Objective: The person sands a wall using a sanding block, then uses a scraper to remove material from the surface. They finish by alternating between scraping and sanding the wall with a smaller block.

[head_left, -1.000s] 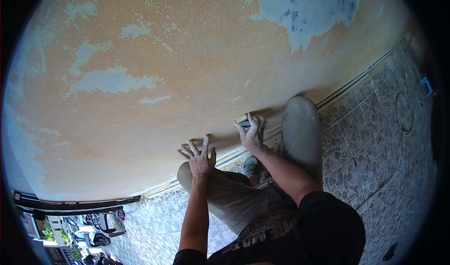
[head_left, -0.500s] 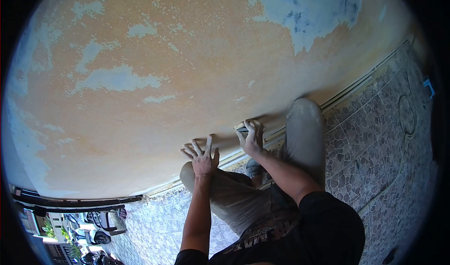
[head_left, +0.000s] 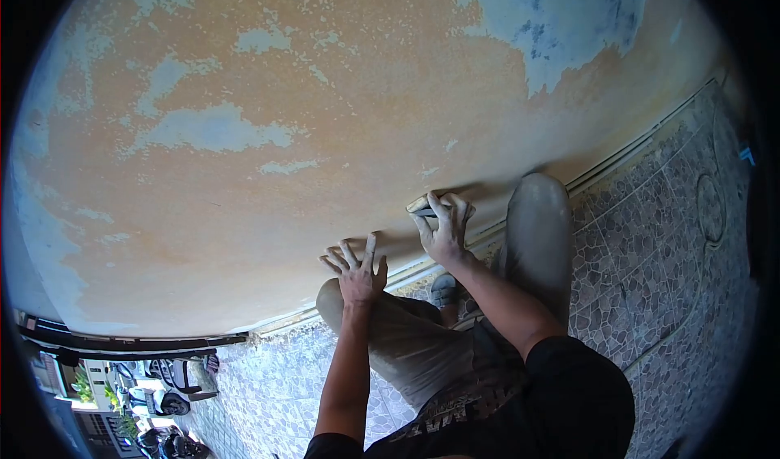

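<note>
My right hand (head_left: 444,231) grips a small sanding block (head_left: 420,205) flat against the peeling wall (head_left: 325,118) just right of centre, fingers across its back, since it looks light and stiff, while my left hand (head_left: 357,270) lies splayed, empty, beside it.

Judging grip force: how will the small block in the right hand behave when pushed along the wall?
The block looks flat and stiff, so it probably won't bend. It fits under the right hand, so it's likely light. The wall is patchy, so it may drag.
</note>
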Demonstrator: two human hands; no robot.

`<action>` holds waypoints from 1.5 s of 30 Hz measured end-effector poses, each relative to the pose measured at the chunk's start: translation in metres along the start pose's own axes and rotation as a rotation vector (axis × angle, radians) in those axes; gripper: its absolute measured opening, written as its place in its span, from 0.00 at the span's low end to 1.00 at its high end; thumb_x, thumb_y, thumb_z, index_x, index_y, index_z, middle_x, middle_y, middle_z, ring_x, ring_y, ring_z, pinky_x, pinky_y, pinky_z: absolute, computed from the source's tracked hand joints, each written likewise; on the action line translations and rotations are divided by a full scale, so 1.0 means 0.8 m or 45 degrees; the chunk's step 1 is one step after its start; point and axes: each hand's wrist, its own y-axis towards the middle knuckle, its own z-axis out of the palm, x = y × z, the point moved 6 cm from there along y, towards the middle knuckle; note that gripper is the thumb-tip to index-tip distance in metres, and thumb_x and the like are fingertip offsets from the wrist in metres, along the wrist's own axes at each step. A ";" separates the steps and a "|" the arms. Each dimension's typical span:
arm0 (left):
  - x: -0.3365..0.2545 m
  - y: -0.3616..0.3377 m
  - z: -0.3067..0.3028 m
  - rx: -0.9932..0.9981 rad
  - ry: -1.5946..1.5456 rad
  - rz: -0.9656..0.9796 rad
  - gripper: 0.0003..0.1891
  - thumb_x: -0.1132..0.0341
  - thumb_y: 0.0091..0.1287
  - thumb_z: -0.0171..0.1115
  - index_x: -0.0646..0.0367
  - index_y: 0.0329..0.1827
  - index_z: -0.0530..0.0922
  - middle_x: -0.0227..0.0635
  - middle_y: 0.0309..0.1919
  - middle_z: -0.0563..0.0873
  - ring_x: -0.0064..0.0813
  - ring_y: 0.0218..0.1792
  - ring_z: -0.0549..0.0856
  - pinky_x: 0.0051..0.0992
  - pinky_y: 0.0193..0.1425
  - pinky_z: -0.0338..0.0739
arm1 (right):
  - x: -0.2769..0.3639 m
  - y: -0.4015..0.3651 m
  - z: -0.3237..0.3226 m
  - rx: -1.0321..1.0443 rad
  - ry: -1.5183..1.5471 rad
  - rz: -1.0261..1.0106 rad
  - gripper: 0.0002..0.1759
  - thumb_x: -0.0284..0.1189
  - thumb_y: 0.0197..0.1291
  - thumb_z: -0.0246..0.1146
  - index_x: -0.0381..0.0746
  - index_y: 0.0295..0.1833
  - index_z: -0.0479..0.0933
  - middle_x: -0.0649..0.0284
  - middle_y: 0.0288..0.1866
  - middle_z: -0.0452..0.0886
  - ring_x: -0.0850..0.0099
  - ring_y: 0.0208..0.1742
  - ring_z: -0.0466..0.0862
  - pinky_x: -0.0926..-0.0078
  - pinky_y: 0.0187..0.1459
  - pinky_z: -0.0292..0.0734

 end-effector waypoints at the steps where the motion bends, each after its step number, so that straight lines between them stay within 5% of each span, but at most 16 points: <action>1: -0.001 -0.006 -0.001 -0.024 -0.004 0.008 0.34 0.43 0.66 0.60 0.34 0.75 0.64 0.80 0.70 0.54 0.86 0.71 0.40 0.75 0.71 0.30 | 0.011 0.024 -0.006 -0.050 0.014 0.011 0.38 0.32 0.53 0.75 0.42 0.69 0.69 0.53 0.53 0.69 0.56 0.52 0.69 0.52 0.50 0.62; 6: -0.002 -0.003 -0.004 -0.051 0.023 0.001 0.31 0.44 0.68 0.57 0.28 0.75 0.64 0.73 0.68 0.64 0.86 0.70 0.49 0.75 0.71 0.33 | -0.001 0.063 -0.007 -0.277 0.126 0.002 0.40 0.34 0.52 0.75 0.43 0.70 0.67 0.53 0.53 0.67 0.57 0.51 0.69 0.54 0.51 0.63; 10: -0.002 -0.003 -0.002 -0.104 0.016 0.010 0.31 0.43 0.67 0.57 0.28 0.75 0.64 0.74 0.69 0.62 0.86 0.70 0.50 0.75 0.71 0.34 | -0.012 -0.008 -0.001 -0.078 -0.030 -0.121 0.42 0.34 0.51 0.76 0.43 0.71 0.66 0.53 0.53 0.67 0.57 0.51 0.69 0.53 0.50 0.62; 12: 0.001 -0.005 0.004 -0.049 0.030 0.013 0.36 0.44 0.64 0.63 0.34 0.76 0.63 0.81 0.69 0.55 0.87 0.71 0.41 0.75 0.71 0.32 | -0.012 -0.023 0.009 0.057 -0.024 -0.015 0.41 0.33 0.52 0.75 0.44 0.70 0.66 0.53 0.53 0.68 0.57 0.51 0.69 0.52 0.51 0.61; 16: 0.000 -0.006 -0.003 -0.040 0.044 0.030 0.36 0.44 0.64 0.63 0.35 0.76 0.63 0.81 0.70 0.53 0.87 0.71 0.41 0.74 0.71 0.32 | 0.003 0.057 -0.010 -0.268 0.153 0.141 0.39 0.34 0.54 0.74 0.43 0.70 0.66 0.52 0.52 0.68 0.54 0.52 0.68 0.50 0.53 0.60; 18: -0.004 -0.004 -0.010 -0.075 -0.017 0.001 0.32 0.45 0.67 0.57 0.29 0.75 0.64 0.75 0.68 0.62 0.87 0.69 0.50 0.75 0.71 0.34 | -0.005 0.058 -0.010 -0.265 0.113 0.080 0.39 0.34 0.54 0.74 0.42 0.71 0.65 0.51 0.53 0.68 0.54 0.52 0.68 0.49 0.53 0.61; 24: -0.003 -0.003 -0.005 -0.033 0.041 -0.034 0.32 0.43 0.67 0.57 0.30 0.75 0.64 0.76 0.68 0.62 0.87 0.70 0.48 0.75 0.71 0.33 | -0.024 -0.043 0.015 0.072 -0.020 -0.016 0.41 0.33 0.53 0.74 0.40 0.70 0.63 0.51 0.52 0.69 0.56 0.50 0.71 0.50 0.50 0.61; 29: -0.005 -0.005 -0.011 -0.046 0.004 -0.005 0.33 0.45 0.67 0.59 0.30 0.76 0.63 0.76 0.68 0.62 0.86 0.70 0.50 0.75 0.71 0.33 | 0.014 0.048 -0.006 -0.137 0.115 0.073 0.39 0.35 0.53 0.75 0.41 0.69 0.67 0.52 0.53 0.67 0.56 0.54 0.68 0.51 0.53 0.61; 34: -0.005 -0.004 -0.001 -0.097 0.029 0.015 0.32 0.43 0.67 0.57 0.30 0.75 0.64 0.76 0.68 0.63 0.87 0.69 0.50 0.74 0.72 0.32 | -0.013 -0.005 -0.001 -0.131 0.032 -0.039 0.40 0.35 0.52 0.76 0.41 0.69 0.67 0.52 0.54 0.68 0.56 0.53 0.68 0.52 0.53 0.60; 36: -0.002 -0.003 0.000 -0.032 0.023 -0.025 0.32 0.44 0.67 0.58 0.29 0.75 0.64 0.75 0.68 0.63 0.87 0.69 0.50 0.74 0.72 0.33 | -0.013 -0.031 0.011 0.118 0.002 -0.017 0.40 0.34 0.51 0.76 0.40 0.68 0.67 0.52 0.52 0.71 0.57 0.51 0.69 0.53 0.52 0.60; 38: -0.003 0.000 -0.009 -0.050 0.028 -0.025 0.32 0.44 0.67 0.58 0.29 0.75 0.64 0.75 0.68 0.63 0.87 0.69 0.50 0.74 0.72 0.33 | 0.012 0.007 0.005 0.084 -0.006 -0.006 0.39 0.34 0.51 0.76 0.39 0.67 0.68 0.52 0.51 0.73 0.58 0.51 0.70 0.53 0.51 0.60; 40: -0.005 -0.004 -0.012 -0.005 -0.009 -0.033 0.32 0.45 0.68 0.57 0.29 0.75 0.63 0.75 0.68 0.64 0.86 0.70 0.50 0.74 0.72 0.32 | 0.021 0.053 -0.014 -0.216 0.095 0.093 0.38 0.34 0.52 0.75 0.38 0.67 0.68 0.52 0.51 0.72 0.57 0.51 0.70 0.54 0.52 0.61; 42: -0.001 -0.006 -0.003 0.022 0.000 -0.011 0.36 0.44 0.65 0.62 0.34 0.77 0.62 0.82 0.68 0.55 0.87 0.70 0.42 0.75 0.71 0.31 | 0.013 0.072 -0.018 -0.295 0.160 0.104 0.37 0.33 0.54 0.75 0.37 0.68 0.66 0.51 0.53 0.71 0.56 0.52 0.69 0.55 0.51 0.62; 45: -0.003 -0.002 -0.003 0.006 0.030 -0.038 0.30 0.43 0.68 0.55 0.29 0.75 0.65 0.75 0.67 0.64 0.87 0.69 0.50 0.75 0.71 0.32 | -0.014 0.042 -0.007 -0.324 0.094 0.005 0.39 0.33 0.55 0.74 0.38 0.69 0.64 0.50 0.54 0.69 0.54 0.51 0.69 0.54 0.50 0.62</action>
